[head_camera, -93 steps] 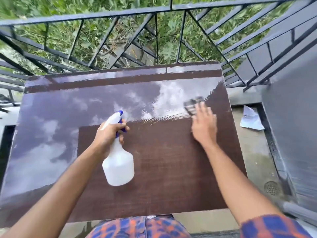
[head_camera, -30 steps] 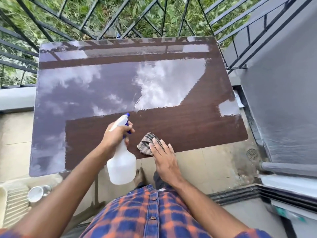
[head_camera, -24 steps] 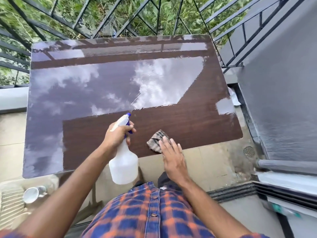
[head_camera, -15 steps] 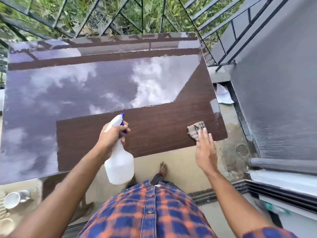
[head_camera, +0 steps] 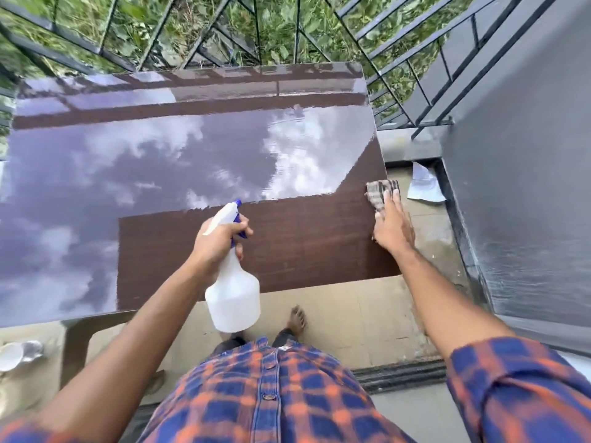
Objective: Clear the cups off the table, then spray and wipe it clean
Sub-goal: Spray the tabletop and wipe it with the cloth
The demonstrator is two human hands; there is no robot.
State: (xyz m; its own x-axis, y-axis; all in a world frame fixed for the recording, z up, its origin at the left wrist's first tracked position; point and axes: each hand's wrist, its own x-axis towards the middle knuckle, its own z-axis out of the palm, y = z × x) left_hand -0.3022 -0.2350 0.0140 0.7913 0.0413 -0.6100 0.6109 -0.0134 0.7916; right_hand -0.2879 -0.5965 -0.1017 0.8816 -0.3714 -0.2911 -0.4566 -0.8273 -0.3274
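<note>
Pressing palm-down on a checked cloth (head_camera: 379,191), the right hand (head_camera: 392,227) lies at the right edge of the table (head_camera: 303,244). Its fingers are straight and held close together. The cloth shows beyond the fingertips and sits across the table's edge.

The left hand (head_camera: 219,243) grips a white spray bottle (head_camera: 233,295) by the neck, fingers curled round it. One finger is hooked at the blue trigger. The bottle is held above the near edge of the table, its body hanging towards the person and its nozzle pointing away over the tabletop. Contact between bottle and table cannot be told.

The tabletop is dark brown wood grain with a gloss. Most of the left and far part reflects sky and cloud, while the near right part, between the two hands, shows plain grain.

Two cups (head_camera: 12,354), one white and one metal, sit touching at floor level, off the table's near left corner. They are blurred.

A scrap of paper (head_camera: 423,183) lies on the floor just right of the table, at the foot of a grey wall (head_camera: 518,187). A black railing (head_camera: 204,43) runs beyond the far edge, with green plants behind it. One bare foot (head_camera: 296,321) stands on the floor near the table's near edge.
</note>
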